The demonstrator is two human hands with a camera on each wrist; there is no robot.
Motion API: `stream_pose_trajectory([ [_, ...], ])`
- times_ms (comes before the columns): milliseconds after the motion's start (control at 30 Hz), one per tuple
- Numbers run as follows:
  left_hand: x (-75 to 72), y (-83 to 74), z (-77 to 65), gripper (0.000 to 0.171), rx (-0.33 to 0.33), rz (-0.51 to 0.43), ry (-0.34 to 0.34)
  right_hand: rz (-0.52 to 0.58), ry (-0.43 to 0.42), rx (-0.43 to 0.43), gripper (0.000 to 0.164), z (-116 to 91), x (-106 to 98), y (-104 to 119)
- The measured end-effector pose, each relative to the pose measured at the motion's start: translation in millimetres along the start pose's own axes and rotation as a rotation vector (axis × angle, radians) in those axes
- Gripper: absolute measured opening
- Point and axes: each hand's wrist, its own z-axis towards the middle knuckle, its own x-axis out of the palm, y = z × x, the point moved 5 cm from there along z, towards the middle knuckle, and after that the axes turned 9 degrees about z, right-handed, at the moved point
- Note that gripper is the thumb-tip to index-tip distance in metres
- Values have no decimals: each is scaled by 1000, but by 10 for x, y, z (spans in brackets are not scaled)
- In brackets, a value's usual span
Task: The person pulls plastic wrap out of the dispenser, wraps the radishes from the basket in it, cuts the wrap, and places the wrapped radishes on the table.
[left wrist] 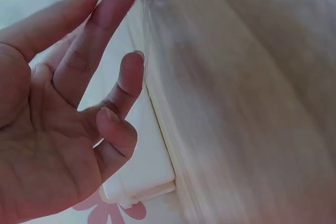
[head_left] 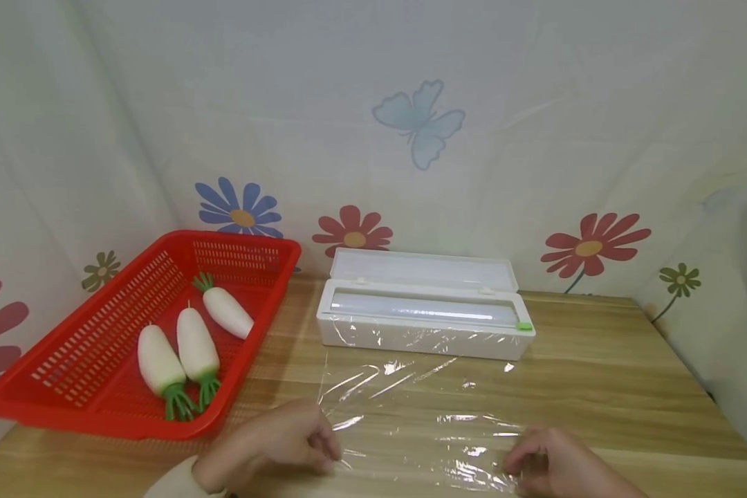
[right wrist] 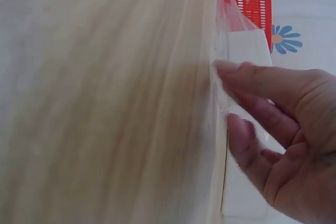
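Observation:
A sheet of clear cling film [head_left: 411, 387] runs from a white cling film box [head_left: 423, 335] over the wooden table toward both hands. Its lid is up, and a roll [head_left: 423, 308] shows inside. At the film's near left corner is my left hand [head_left: 295, 439]. In the left wrist view, that hand [left wrist: 68, 93] has its thumb and index fingertip apart, with fingertips along the film's edge. My right hand [head_left: 554, 460] is at the near right corner. In the right wrist view, this hand [right wrist: 283, 119] has loosely bent fingers, tips apart and right at the film.
A red plastic basket [head_left: 93, 418] with three white radishes [head_left: 196, 346] stands on the left. The box has a green slider [head_left: 523, 326] at its right end. Behind the table [head_left: 610, 373] hangs a white cloth [head_left: 504, 187] printed with flowers and a butterfly.

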Motion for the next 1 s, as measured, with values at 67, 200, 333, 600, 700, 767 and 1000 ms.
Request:
stream_pose_trajectory([
  [67, -6, -3, -15, 11, -9, -2, 9, 5, -8, -4, 16, -24, -12, -5],
  [200, -5, 6, -27, 17, 6, -12, 22, -86, -76, -129, 16, -56, -83, -7],
  [333, -20, 41, -38, 18, 37, -48, -2, -188, -163, -154, 23, -68, -172, -42],
  [600, -170, 19, -136, 18, 7, -181, -113, -194, -102, 58, 46, -38, -200, -116],
  [700, -269, -53, -196, 20, -13, -169, -193, -197, -92, 121, 50, -40, -200, -131],
  [767, -354, -99, -253, 23, -34, -142, -251, -224, -92, 120, 52, -43, -200, -129],
  [1000, -693, -159, -537, 31, -213, -78, -440, -254, -100, 93, 57, -42, -200, -135],
])
